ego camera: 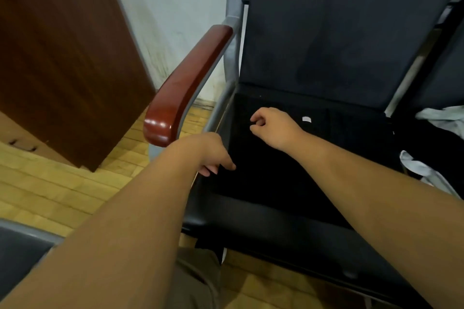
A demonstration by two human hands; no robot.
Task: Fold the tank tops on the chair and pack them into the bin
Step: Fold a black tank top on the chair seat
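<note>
While black tank top [288, 170] lies on chair [339, 32], right hand [272, 125] fingers pinching it, left hand [211, 153] fingers relaxed, touching its edge

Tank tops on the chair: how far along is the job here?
Nothing looks packed: no bin is in view. In hand: a black tank top lies spread on the chair seat, right hand seemingly pinching it, left hand at its edge. Left: folding it, the pale garments at right, packing.

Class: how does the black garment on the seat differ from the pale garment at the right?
The black garment is spread flat; the pale garment lies crumpled. The black garment shows a small white label; the pale garment shows none. Both lie on black chair seats.
</note>
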